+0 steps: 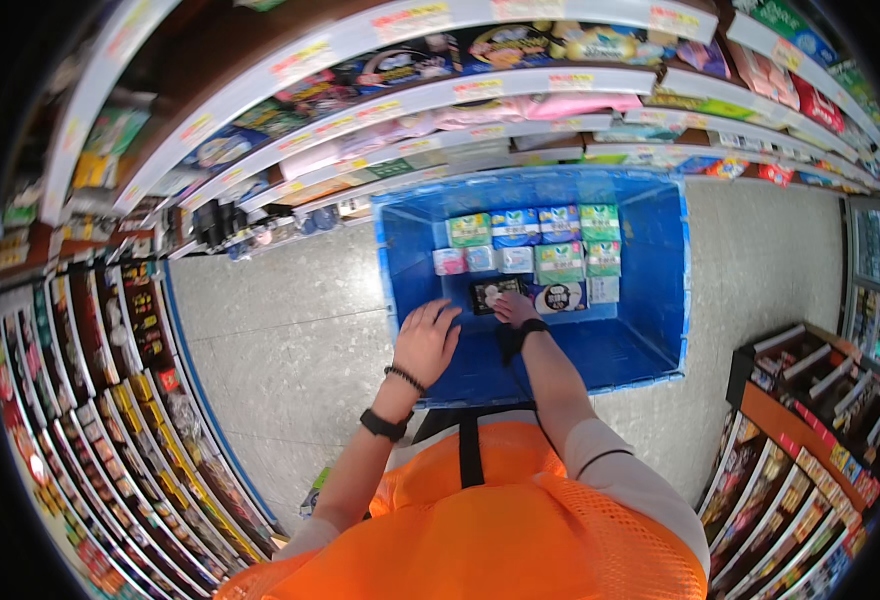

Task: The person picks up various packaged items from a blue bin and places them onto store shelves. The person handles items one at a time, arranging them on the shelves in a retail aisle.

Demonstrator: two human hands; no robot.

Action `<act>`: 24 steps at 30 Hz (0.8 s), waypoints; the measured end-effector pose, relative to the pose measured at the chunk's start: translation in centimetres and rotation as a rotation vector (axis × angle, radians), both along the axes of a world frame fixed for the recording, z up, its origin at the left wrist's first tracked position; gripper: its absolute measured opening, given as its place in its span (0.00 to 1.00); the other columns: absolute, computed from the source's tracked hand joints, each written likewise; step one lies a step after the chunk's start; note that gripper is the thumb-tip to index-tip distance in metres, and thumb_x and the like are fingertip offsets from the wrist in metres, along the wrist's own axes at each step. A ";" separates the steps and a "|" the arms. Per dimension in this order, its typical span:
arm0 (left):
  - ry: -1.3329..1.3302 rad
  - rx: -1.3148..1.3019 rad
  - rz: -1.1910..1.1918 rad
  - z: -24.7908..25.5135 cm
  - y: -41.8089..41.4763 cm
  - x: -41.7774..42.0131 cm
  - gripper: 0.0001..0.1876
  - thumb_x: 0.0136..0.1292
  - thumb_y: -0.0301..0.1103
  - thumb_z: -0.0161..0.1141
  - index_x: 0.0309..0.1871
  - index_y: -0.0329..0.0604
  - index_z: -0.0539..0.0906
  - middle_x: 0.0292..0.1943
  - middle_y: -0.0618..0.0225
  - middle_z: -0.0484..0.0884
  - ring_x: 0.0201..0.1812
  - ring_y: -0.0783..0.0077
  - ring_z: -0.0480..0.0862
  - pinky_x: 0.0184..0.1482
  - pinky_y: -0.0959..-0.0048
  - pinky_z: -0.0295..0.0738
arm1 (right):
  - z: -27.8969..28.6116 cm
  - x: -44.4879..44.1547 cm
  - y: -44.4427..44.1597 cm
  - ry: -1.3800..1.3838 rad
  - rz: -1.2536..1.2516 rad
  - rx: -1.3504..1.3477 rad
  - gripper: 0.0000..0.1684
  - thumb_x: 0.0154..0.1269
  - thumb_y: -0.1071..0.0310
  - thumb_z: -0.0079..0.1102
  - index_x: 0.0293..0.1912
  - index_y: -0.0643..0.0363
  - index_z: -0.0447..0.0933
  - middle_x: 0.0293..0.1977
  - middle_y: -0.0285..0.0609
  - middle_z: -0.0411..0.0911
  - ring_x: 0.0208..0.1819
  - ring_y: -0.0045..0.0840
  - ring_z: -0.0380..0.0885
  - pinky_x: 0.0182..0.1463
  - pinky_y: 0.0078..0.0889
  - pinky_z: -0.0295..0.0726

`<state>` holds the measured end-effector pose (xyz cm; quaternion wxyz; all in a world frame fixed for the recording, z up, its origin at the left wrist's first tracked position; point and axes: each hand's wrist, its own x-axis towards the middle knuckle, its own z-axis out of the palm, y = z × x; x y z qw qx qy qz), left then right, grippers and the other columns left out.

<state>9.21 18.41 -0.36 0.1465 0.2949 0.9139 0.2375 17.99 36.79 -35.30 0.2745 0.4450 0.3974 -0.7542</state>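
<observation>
A blue plastic crate [477,373] stands on the floor, with several packs of sanitary pads inside. My right hand [513,309] reaches into it, its fingers touching a black pack [482,298]; whether they grip it, I cannot tell. Just right of that hand lies a dark blue and white pack [566,297]. My left hand [426,343] is over the crate's near left side, fingers apart, holding nothing. Behind are green packs [560,262], a blue pack [515,227], a purple pack [560,225] and a pink pack [450,261], arranged in rows.
Shelves of packaged goods [410,67] curve along the far side, close to the crate. More stocked shelves [132,420] stand on the left. At the right are a snack rack [785,465] and a glass-doored cabinet [879,285]. A green-edged package [314,491] lies low, near my left arm.
</observation>
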 end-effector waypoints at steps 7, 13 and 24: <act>0.480 0.014 0.085 11.7 -8.0 -9.9 0.17 0.61 0.30 0.62 0.54 0.43 0.79 0.59 0.58 0.76 0.60 0.51 0.75 0.61 0.57 0.71 | 8.5 -1.9 4.8 -0.021 -0.169 -0.051 0.14 0.75 0.59 0.43 0.50 0.57 0.71 0.54 0.44 0.78 0.59 0.41 0.75 0.60 0.46 0.75; 1.041 -0.072 0.213 25.8 -17.7 -20.2 0.22 0.59 0.27 0.61 0.58 0.42 0.75 0.63 0.56 0.73 0.62 0.49 0.73 0.63 0.56 0.70 | 14.0 -1.9 8.1 -0.104 -0.298 0.043 0.14 0.76 0.57 0.41 0.48 0.54 0.72 0.46 0.41 0.82 0.47 0.37 0.82 0.51 0.42 0.80; 1.325 -0.409 0.377 38.7 -28.4 -31.4 0.33 0.55 0.24 0.56 0.68 0.35 0.65 0.62 0.51 0.72 0.66 0.53 0.69 0.72 0.59 0.58 | 17.5 -0.8 8.1 -0.043 -0.373 0.119 0.16 0.76 0.57 0.42 0.52 0.57 0.71 0.48 0.43 0.82 0.47 0.38 0.83 0.46 0.41 0.81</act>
